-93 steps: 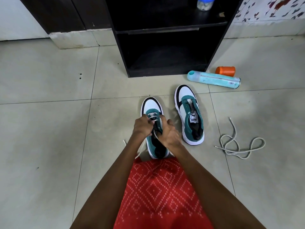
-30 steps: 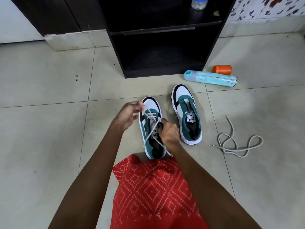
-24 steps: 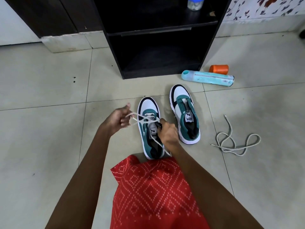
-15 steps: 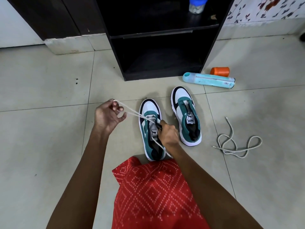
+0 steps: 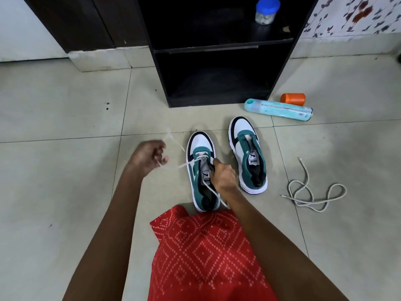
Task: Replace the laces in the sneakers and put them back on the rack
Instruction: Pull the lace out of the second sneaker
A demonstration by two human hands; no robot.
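Two teal, white and black sneakers stand on the tiled floor in front of me. The left sneaker (image 5: 198,170) has a white lace (image 5: 202,157) threaded through its front eyelets. My left hand (image 5: 147,158) grips one end of that lace, drawn out to the left of the shoe. My right hand (image 5: 223,174) holds the right side of this shoe by the tongue, and the lace's other end trails under it. The right sneaker (image 5: 247,153) has no lace. A loose white lace (image 5: 312,192) lies coiled on the floor to the right.
A black shoe rack (image 5: 217,68) with open shelves stands just beyond the shoes; a blue-lidded jar (image 5: 265,10) sits on its upper shelf. A light-blue spray can (image 5: 277,110) and an orange cap (image 5: 293,99) lie right of the rack. Red patterned cloth (image 5: 206,257) covers my lap.
My left hand has pulled the lace end out of the shoe, up and to the left, then lowered slightly. My right hand has stayed on the left sneaker.
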